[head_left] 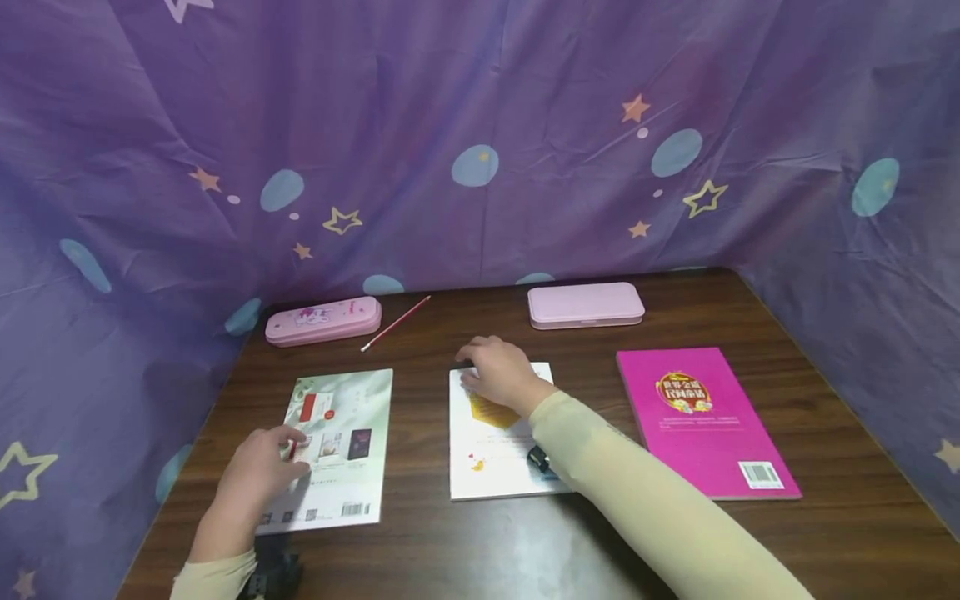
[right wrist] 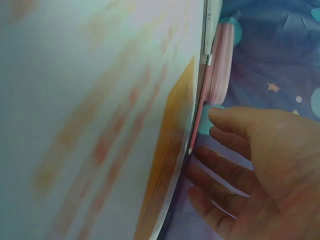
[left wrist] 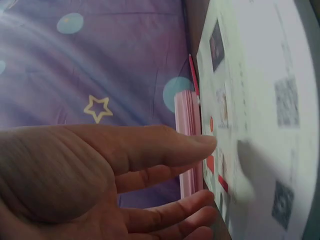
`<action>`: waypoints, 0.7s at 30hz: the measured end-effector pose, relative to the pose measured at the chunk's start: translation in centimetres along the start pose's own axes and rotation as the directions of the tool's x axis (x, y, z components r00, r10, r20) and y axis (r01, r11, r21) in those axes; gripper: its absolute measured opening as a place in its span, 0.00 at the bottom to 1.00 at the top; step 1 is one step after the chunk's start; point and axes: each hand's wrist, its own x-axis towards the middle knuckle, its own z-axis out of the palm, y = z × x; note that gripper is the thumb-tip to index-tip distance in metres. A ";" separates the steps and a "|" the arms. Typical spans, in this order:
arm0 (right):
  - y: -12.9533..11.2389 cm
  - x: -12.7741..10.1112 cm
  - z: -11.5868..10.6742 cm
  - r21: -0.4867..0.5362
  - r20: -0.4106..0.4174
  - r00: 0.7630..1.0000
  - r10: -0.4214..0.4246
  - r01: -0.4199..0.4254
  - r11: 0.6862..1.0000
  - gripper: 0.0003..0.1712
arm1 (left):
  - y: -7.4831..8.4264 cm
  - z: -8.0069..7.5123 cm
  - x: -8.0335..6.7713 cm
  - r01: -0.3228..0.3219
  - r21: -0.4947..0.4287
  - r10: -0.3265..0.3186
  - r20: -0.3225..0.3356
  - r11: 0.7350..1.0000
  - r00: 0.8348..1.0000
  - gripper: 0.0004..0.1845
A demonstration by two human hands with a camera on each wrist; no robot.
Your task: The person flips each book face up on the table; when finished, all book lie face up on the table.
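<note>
We have both hands over books on the desk (head_left: 420,546): our left hand (head_left: 258,467) is above the left part of the pale green-and-white book (head_left: 341,462), while our right hand (head_left: 501,375) is over the white book (head_left: 498,454) in the middle, its fingertips reaching past the far edge. Our left fingers (left wrist: 175,207) are loosely spread with the thumb apart, and our right fingers (right wrist: 225,167) are relaxed and slightly bent; neither set has hold of anything, and we cannot tell whether any fingertip brushes a cover. To work these books well, we judge it best to take each by an edge, thumb on top and fingers beneath, rather than press on the cover, which would probably slide; light, even pressure should spare the corners. The books look thin, flat and rectangular, with smooth printed covers, as does the magenta book (head_left: 705,433) to the right. Beyond them lie two pink cases with rounded corners, the left case (head_left: 324,323) printed with a rabbit and the right case (head_left: 587,304) plain, plus a slim red pencil (head_left: 396,323); the desk is dark, streaky wood grain, and the purple cloth (head_left: 420,150) behind hangs in soft creases
</note>
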 end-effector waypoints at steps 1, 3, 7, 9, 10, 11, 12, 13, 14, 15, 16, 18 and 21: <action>-0.3 0.2 0.1 0.004 0.005 1.000 -0.005 0.005 1.000 0.19 | -0.3 -0.1 0.0 -0.008 -0.007 0.008 0.004 1.000 1.000 0.23; -0.9 0.6 0.3 0.014 0.022 1.000 -0.012 0.012 1.000 0.20 | -0.8 -0.1 -0.1 -0.027 -0.025 0.027 0.007 0.999 1.000 0.23; -2.3 1.5 0.7 0.017 0.080 0.996 -0.030 0.028 0.999 0.23 | -1.8 -0.1 -0.3 -0.061 -0.052 0.062 0.016 0.997 0.998 0.23; -2.9 2.0 0.8 0.017 0.098 0.994 -0.046 0.044 0.999 0.24 | -2.3 -0.1 -0.4 -0.062 -0.048 0.063 0.027 0.997 0.998 0.23; -3.2 2.2 0.9 0.021 0.105 0.993 -0.053 0.052 0.998 0.24 | -2.5 -0.1 -0.5 -0.063 -0.040 0.064 0.032 0.997 0.997 0.23; -3.4 2.4 1.1 0.021 0.107 0.992 -0.062 0.060 0.998 0.24 | -2.7 -0.1 -0.5 -0.056 -0.034 0.057 0.040 0.998 0.998 0.24; -3.7 2.6 1.2 0.020 0.111 0.991 -0.069 0.067 0.998 0.24 | -2.9 -0.2 -0.6 -0.049 -0.030 0.050 0.048 0.998 0.998 0.24; -3.9 2.8 1.3 0.023 0.116 0.990 -0.074 0.072 0.997 0.24 | -3.0 -0.2 -0.6 -0.046 -0.022 0.047 0.053 0.999 0.997 0.25; -4.1 2.9 1.4 0.021 0.118 0.990 -0.079 0.077 0.997 0.24 | -3.2 -0.2 -0.7 -0.048 -0.016 0.049 0.060 0.999 0.997 0.26; -4.2 3.0 1.6 0.022 0.124 0.989 -0.082 0.080 0.997 0.24 | -3.3 -0.2 -0.7 -0.051 -0.012 0.052 0.064 0.999 0.997 0.26; -4.4 3.0 1.7 0.024 0.130 0.988 -0.085 0.083 0.996 0.24 | -3.5 -0.2 -0.8 -0.055 -0.012 0.056 0.068 0.998 0.996 0.26; -4.7 3.2 1.8 0.028 0.139 0.986 -0.094 0.091 0.995 0.24 | -3.7 -0.1 -0.9 -0.064 -0.025 0.066 0.073 0.998 0.995 0.25; -4.9 3.6 2.0 0.030 0.145 0.984 -0.107 0.104 0.994 0.25 | -4.1 -0.2 -1.1 -0.079 -0.047 0.082 0.073 0.996 0.994 0.23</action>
